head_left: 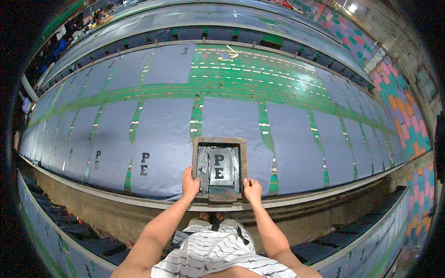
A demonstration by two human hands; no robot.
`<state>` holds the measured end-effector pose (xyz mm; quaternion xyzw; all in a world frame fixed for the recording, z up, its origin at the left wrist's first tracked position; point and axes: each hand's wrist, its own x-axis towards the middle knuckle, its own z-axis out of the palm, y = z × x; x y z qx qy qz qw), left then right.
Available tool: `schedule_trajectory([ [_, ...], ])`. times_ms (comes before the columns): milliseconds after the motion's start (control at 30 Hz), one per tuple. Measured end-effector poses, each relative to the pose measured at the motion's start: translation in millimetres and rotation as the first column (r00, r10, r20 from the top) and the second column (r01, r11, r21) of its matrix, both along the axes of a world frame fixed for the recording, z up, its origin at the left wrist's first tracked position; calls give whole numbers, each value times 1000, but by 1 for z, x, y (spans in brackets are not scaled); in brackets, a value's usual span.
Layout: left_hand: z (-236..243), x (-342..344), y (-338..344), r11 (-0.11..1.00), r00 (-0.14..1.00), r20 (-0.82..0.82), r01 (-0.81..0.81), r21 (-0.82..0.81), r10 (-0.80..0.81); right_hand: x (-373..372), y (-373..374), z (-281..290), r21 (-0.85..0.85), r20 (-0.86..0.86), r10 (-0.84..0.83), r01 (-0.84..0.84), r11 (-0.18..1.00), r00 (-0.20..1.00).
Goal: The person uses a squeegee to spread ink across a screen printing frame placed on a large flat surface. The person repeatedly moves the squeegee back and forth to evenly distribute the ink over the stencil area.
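Observation:
A square, brown-edged printing frame with a taped inner screen and large black letters lies on a blue-grey fabric panel near the table's front edge. My left hand grips the frame's left side near its lower corner. My right hand has its fingers curled on the lower right side. To the left, neighbouring panels bear similar black printed letters. The panels lie in rows on a long green table top.
Rails border my table's front. More long tables run beyond it, and others with panels stand behind me on both sides. A wall painted in coloured bricks rises at the right. Cluttered items sit at the far left.

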<state>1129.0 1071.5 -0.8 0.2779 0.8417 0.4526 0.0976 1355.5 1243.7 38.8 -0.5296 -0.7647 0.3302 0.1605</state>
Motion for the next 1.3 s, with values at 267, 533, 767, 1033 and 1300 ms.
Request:
schedule_trajectory([
  [267, 16, 13, 13, 984, 998, 68, -9, 176, -3, 22, 10, 13, 16, -92, -1, 3, 1000, 996],
  [533, 34, 97, 116, 972, 998, -57, -12, 237, 26, 103, 109, 30, 55, -168, 12, -3, 998, 986],
  [767, 31, 202, 213, 981, 999, 8, -43, 191, 42, 199, 204, 43, 28, -100, -5, 7, 1000, 995],
  [1033, 31, 262, 263, 993, 999, 1, -50, 110, 50, 260, 262, 24, 31, -52, 43, -42, 999, 998],
  [1300, 27, 282, 271, 992, 997, 53, -55, 117, 49, 281, 275, 5, 37, -34, 35, -34, 999, 999],
])
